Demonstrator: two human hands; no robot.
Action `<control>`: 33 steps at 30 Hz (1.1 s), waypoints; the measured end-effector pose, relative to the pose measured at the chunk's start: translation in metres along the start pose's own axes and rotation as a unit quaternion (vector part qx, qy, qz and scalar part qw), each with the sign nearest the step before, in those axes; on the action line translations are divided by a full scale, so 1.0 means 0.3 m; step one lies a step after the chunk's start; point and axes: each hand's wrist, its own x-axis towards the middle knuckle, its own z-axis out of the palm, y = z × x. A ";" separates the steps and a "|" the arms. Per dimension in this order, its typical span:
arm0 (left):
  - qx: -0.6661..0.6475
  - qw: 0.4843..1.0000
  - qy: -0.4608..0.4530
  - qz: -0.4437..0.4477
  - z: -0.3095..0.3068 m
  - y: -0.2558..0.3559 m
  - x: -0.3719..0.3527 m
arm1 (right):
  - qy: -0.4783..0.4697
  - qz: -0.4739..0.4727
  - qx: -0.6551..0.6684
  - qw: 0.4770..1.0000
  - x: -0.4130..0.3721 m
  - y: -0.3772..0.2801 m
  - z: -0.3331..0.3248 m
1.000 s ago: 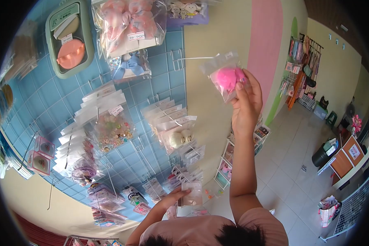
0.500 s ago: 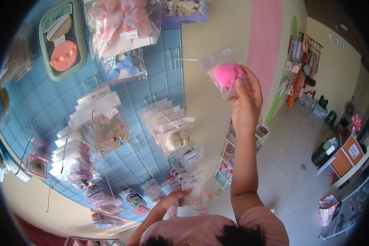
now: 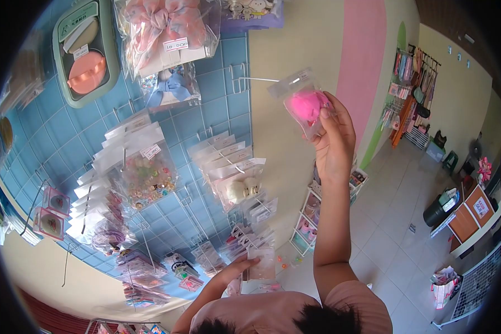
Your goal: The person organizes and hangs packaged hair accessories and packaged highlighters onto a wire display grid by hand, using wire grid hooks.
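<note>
High at the right of the wire grid, my right hand (image 3: 335,131) pinches a clear packet (image 3: 299,118) with a fluffy pink piece (image 3: 309,104) inside. The packet's header, with a small price sticker, overlaps the tip of a long wire hook (image 3: 259,79). Low down, my left hand (image 3: 240,267) has its fingers closed on the edge of a clear packet (image 3: 263,266), whose contents are hard to make out. Other hanging packets (image 3: 242,239) are right above that hand.
A blue wire grid wall (image 3: 175,131) carries several hooks of packaged hair accessories, including white-headed packets (image 3: 236,167) and bead packets (image 3: 147,178). A small shelf rack (image 3: 305,222) stands on the tiled floor. Farther right are a counter (image 3: 473,214) and a black bin (image 3: 441,206).
My right hand has tipped the pink packet slightly, and its header has come a little down and left over the hook tip. The left hand stays in place.
</note>
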 end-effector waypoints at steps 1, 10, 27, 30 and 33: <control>-0.004 1.000 -0.002 0.000 -0.002 -0.004 0.003 | -0.001 0.001 -0.010 1.000 0.004 0.006 -0.001; 0.078 0.996 -0.010 0.035 0.040 0.049 0.009 | -0.110 0.067 -0.108 0.986 0.054 0.271 0.025; 0.052 0.979 0.005 0.195 0.141 0.192 -0.042 | -0.302 0.331 -0.356 0.820 -0.432 0.096 -0.260; 0.008 0.982 -0.106 0.159 0.112 0.189 -0.023 | -0.209 0.226 -0.340 0.889 -0.365 0.053 -0.242; 0.050 0.981 -0.116 0.147 0.106 0.128 0.017 | -0.012 -0.101 -0.387 0.917 -0.266 -0.012 -0.183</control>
